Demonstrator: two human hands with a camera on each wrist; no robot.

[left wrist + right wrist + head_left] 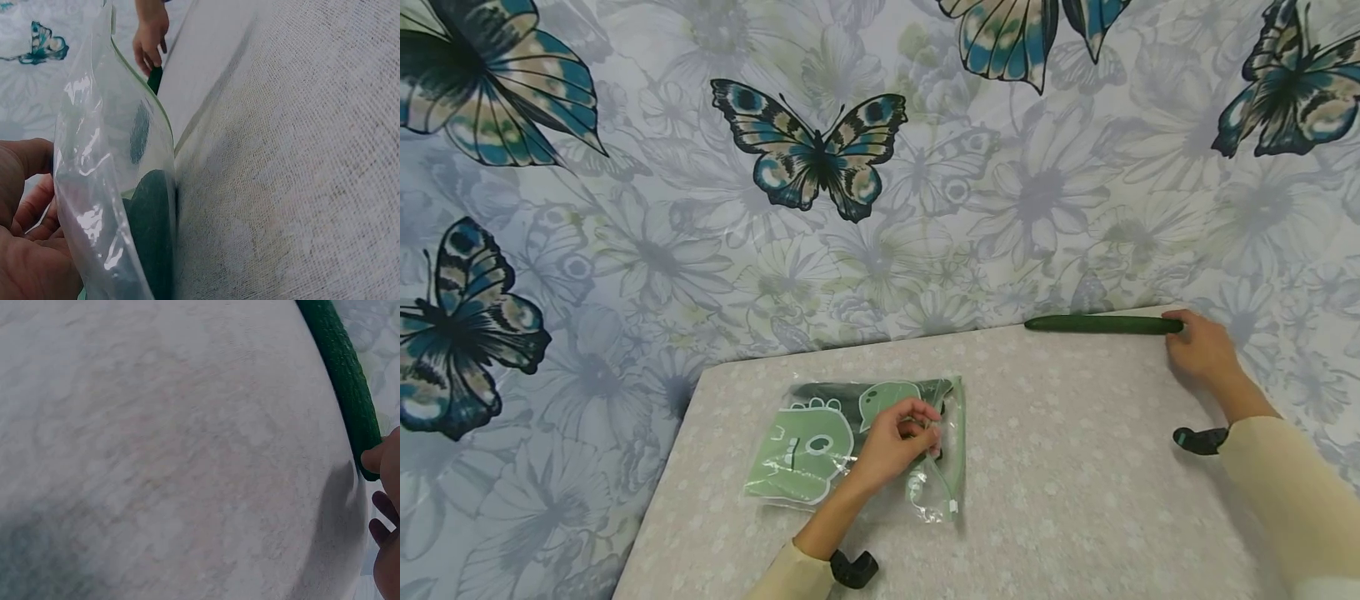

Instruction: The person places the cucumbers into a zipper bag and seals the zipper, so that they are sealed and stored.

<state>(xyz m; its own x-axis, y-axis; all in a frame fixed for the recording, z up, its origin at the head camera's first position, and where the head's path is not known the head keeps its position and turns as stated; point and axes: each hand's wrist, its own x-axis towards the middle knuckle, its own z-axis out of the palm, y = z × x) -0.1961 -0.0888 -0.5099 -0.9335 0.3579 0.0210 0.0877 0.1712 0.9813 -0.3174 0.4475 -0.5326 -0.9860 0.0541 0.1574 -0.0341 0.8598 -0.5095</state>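
A clear plastic zip bag [808, 450] with a green cartoon print lies flat on the table left of the middle. My left hand [891, 446] pinches its upper film near the opening at the right end. In the left wrist view the bag [94, 187] gapes, its clear film lifted apart from the lower side, with dark green showing inside. At the table's far right edge, a long dark green cucumber [1097, 324] lies along the border. My right hand [1206, 354] grips its right end; in the right wrist view a fingertip presses the cucumber [344, 369] near that end.
The table [1060, 467] wears a pale, flower-patterned cover, and its back edge runs just behind the cucumber. Behind it hangs a cloth [662, 250] printed with flowers and butterflies. A small white zip slider [953, 505] sits at the bag's near right corner.
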